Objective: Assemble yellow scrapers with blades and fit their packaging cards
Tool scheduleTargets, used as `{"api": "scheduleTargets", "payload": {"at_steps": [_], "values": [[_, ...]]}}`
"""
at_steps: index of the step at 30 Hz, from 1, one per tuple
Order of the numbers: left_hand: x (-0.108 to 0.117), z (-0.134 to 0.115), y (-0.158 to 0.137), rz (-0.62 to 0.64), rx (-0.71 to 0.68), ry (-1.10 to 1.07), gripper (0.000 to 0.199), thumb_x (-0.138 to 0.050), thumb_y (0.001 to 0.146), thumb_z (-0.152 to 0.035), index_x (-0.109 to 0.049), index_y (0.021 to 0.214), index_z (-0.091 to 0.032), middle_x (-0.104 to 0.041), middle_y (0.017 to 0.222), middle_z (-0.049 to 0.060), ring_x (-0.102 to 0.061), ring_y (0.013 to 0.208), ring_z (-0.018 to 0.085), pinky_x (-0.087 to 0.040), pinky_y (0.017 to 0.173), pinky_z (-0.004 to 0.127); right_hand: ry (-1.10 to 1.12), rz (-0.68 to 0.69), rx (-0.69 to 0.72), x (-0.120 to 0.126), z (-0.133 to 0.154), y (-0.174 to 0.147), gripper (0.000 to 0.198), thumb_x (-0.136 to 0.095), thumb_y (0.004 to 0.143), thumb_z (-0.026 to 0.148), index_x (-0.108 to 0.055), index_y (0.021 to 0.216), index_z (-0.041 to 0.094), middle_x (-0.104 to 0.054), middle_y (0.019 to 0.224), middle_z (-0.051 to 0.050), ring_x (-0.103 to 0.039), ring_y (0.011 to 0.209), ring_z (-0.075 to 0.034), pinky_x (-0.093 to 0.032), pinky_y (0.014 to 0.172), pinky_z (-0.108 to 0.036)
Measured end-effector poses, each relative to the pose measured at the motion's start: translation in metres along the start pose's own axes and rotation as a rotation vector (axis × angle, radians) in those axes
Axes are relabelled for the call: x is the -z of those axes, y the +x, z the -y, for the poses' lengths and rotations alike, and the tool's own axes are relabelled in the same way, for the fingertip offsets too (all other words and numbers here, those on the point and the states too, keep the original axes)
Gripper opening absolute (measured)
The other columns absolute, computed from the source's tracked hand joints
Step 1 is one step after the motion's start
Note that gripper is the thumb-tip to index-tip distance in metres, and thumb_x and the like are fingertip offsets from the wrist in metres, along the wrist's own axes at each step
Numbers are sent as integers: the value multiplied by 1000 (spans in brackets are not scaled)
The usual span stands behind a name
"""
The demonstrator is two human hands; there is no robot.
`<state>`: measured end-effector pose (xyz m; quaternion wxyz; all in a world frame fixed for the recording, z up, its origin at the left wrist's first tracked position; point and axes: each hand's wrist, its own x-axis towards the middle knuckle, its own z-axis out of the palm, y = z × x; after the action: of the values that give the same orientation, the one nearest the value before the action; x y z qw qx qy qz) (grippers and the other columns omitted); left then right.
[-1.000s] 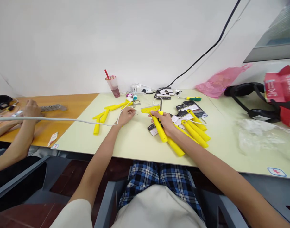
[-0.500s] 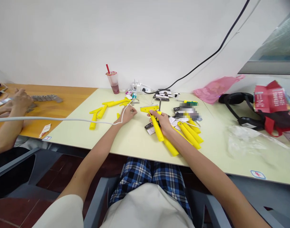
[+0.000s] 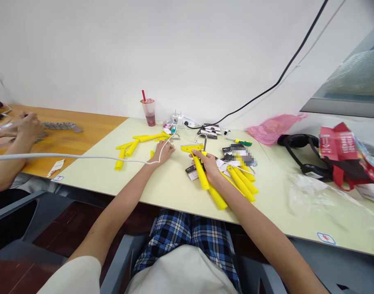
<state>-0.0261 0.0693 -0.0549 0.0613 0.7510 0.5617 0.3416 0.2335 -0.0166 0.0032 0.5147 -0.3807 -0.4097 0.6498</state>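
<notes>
My right hand (image 3: 208, 163) is closed round a yellow scraper (image 3: 200, 169), its wide head pointing away from me and its handle toward me. A slim dark-shafted tool (image 3: 205, 143) also stands up from this hand; its lower part is hidden by the fingers. My left hand (image 3: 165, 152) lies low over the table, fingers stretched forward and somewhat apart, beside several yellow scraper parts (image 3: 148, 137). A white cable (image 3: 158, 160) runs across its wrist. Under and beside my right hand are more yellow handles (image 3: 240, 181) and a small black-and-white box (image 3: 191, 173).
A cup with a red straw (image 3: 149, 112) stands by the wall, left of a power strip (image 3: 187, 121). A green-and-yellow screwdriver (image 3: 243, 142), pink bag (image 3: 274, 130), black headset (image 3: 306, 153) and clear plastic (image 3: 312, 192) lie rightward. At left, another person's hands (image 3: 29, 126) work.
My left hand has gone from a pinch to stretched fingers and sits slightly further left. My right hand keeps its hold on the scraper. The whole view has shifted a little.
</notes>
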Motion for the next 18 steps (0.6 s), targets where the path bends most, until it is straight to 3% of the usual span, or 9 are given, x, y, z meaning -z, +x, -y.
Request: {"api": "scheduleTargets", "payload": {"at_steps": [9,14,18], "values": [[3,-15,-4,-24,12,-24,15,-59,100,-31,-68,95,-21,-66,119,18,-52,118,36,-38,112,56,-6,-7,3,-1,0,0,43,-102,64,48,-76,83,19,-83,99,-9,-66,61,-12,-54,50,-23],[10,-37,0,-45,46,-441,31,-61,101,-50,-70,95,-21,-72,110,12,-61,111,30,-45,104,45,2,-12,6,-1,0,0,44,-103,63,48,-76,81,18,-82,95,-8,-65,61,-12,-54,49,-22],[19,-59,-1,-5,147,-782,48,-70,92,-69,-74,99,-21,-76,112,9,-65,110,27,-47,102,39,24,-25,3,0,-2,3,47,-105,60,50,-76,80,18,-82,93,-9,-65,60,-12,-55,47,-22]]}}
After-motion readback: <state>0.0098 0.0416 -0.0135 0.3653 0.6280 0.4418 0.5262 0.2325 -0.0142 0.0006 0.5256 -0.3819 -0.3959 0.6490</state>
